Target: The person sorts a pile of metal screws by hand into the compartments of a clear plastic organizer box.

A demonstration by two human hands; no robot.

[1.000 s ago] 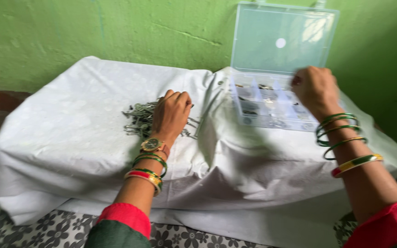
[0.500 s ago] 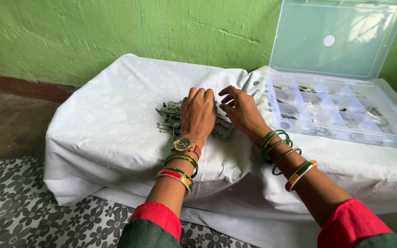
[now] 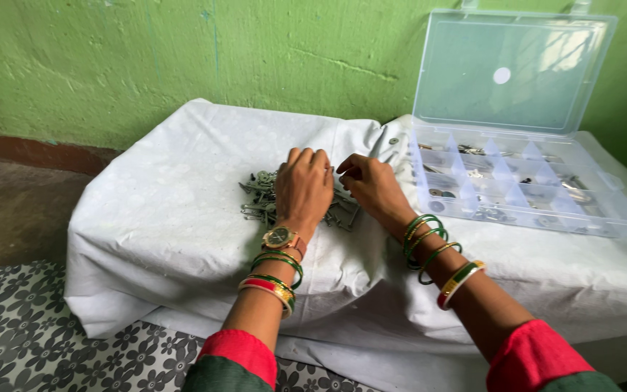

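Clear organizer box [image 3: 604,207] lying open, small hardware sitting in compartments. Left hand [image 3: 303,187] resting spread on grey screw pile [image 3: 259,196]; right hand [image 3: 371,185] pinching, contents unclear.

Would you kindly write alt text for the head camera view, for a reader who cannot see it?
Two hands, the left hand and right hand, rest over a pile of small metal hardware on a white cloth. To the right lies an open clear compartment box, its lid against a green wall.
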